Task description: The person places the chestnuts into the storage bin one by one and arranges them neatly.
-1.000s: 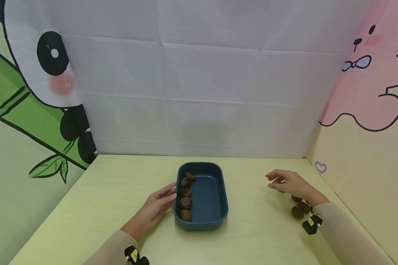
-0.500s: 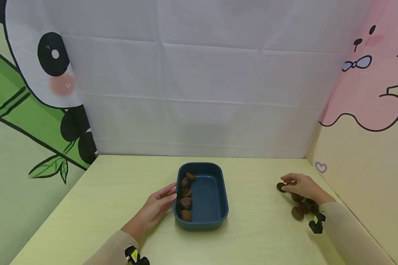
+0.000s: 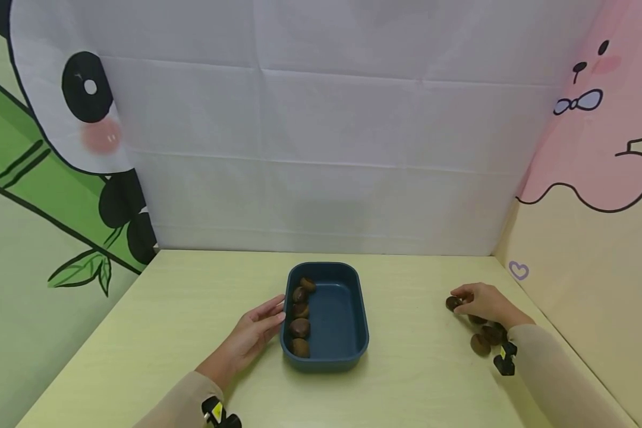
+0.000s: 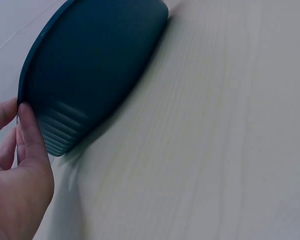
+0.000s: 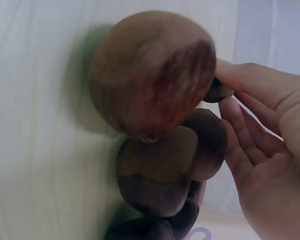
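Note:
A dark blue rectangular box (image 3: 365, 333) stands mid-table with several brown chestnuts (image 3: 299, 328) lined up along its left wall. My left hand (image 3: 248, 339) rests on the box's left side, fingertips and thumb against the wall just below the rim in the left wrist view. At the right of the table, my right hand (image 3: 484, 304) pinches a dark chestnut (image 3: 453, 303) between thumb and fingers. The right wrist view shows this chestnut (image 5: 218, 92) partly hidden by the fingers. Below that hand lie several loose chestnuts (image 3: 480, 344), partly covered by the hand and wrist.
The pale yellow table (image 3: 401, 380) ends at a white cloth wall (image 3: 342, 196) behind. Painted side walls stand left (image 3: 43, 333) and right (image 3: 594, 285), the right one close to the right forearm.
My right hand has come to the right and slightly down onto the chestnut pile and now pinches a chestnut there. The left hand and box have stayed in place.

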A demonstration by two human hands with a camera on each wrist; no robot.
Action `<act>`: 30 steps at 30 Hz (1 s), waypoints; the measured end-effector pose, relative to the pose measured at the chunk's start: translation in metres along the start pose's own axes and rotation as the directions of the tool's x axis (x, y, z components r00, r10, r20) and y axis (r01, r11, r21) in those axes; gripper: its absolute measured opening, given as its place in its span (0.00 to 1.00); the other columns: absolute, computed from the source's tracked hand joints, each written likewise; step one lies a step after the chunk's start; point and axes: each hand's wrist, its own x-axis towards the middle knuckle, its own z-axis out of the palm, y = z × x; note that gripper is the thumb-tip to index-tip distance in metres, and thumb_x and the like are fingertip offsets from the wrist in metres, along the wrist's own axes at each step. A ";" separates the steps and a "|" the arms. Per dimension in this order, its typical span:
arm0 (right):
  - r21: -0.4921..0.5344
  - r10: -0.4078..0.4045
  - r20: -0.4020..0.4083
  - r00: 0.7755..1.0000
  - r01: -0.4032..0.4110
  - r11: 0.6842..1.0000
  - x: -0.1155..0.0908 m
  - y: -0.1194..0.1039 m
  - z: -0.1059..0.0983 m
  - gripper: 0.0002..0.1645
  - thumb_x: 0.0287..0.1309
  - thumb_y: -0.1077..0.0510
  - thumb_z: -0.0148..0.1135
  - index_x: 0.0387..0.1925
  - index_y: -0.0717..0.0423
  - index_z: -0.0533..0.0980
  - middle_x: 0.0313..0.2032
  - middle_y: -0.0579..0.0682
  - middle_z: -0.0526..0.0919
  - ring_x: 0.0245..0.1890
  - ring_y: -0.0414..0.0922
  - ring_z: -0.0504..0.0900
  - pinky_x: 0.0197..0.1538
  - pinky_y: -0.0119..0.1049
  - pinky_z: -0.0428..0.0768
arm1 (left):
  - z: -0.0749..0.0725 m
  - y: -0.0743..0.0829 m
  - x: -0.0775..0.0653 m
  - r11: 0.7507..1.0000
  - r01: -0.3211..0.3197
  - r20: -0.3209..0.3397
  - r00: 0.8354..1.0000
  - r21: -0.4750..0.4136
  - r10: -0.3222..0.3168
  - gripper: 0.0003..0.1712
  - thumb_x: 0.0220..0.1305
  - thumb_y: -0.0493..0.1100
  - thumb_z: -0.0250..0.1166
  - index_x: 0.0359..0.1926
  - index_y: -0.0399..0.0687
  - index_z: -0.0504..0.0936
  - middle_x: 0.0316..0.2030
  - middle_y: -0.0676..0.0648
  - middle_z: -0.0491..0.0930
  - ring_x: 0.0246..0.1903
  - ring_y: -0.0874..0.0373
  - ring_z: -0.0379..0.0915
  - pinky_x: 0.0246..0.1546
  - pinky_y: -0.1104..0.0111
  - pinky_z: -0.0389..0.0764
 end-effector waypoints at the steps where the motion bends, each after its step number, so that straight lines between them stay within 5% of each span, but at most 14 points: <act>1: -0.002 0.000 0.004 1.000 0.000 1.000 0.000 0.001 0.000 0.28 0.57 0.57 0.73 0.57 0.68 0.78 0.42 0.53 0.83 0.41 0.48 0.79 0.44 0.45 0.79 | 0.000 0.000 0.000 1.000 0.000 0.001 1.000 0.001 0.000 0.35 0.72 0.34 0.60 0.76 0.38 0.58 0.63 0.41 0.70 0.54 0.62 0.76 0.57 0.70 0.76; 9: -0.024 -0.034 -0.019 0.999 0.033 0.999 0.001 0.002 0.002 0.27 0.60 0.55 0.71 0.56 0.67 0.79 0.47 0.59 0.84 0.49 0.59 0.81 0.52 0.58 0.78 | 0.000 -0.001 0.001 1.000 -0.006 -0.001 1.000 -0.005 0.006 0.35 0.72 0.33 0.60 0.76 0.37 0.58 0.61 0.42 0.71 0.52 0.62 0.77 0.56 0.70 0.77; 23: -0.019 -0.049 -0.032 0.998 0.049 0.999 0.002 -0.006 0.006 0.24 0.59 0.56 0.70 0.54 0.66 0.80 0.43 0.55 0.84 0.41 0.49 0.80 0.43 0.45 0.79 | -0.001 -0.003 0.001 1.000 -0.011 0.005 1.000 0.002 0.011 0.36 0.72 0.34 0.61 0.76 0.38 0.58 0.60 0.44 0.73 0.53 0.62 0.77 0.56 0.70 0.77; 30: 0.010 -0.045 -0.031 0.999 0.045 0.999 0.009 -0.017 0.005 0.27 0.61 0.52 0.70 0.57 0.63 0.79 0.49 0.57 0.84 0.45 0.53 0.82 0.46 0.51 0.81 | -0.002 -0.002 0.001 1.000 -0.010 0.000 1.000 -0.003 0.010 0.35 0.72 0.34 0.60 0.76 0.38 0.59 0.61 0.42 0.72 0.53 0.62 0.77 0.57 0.70 0.77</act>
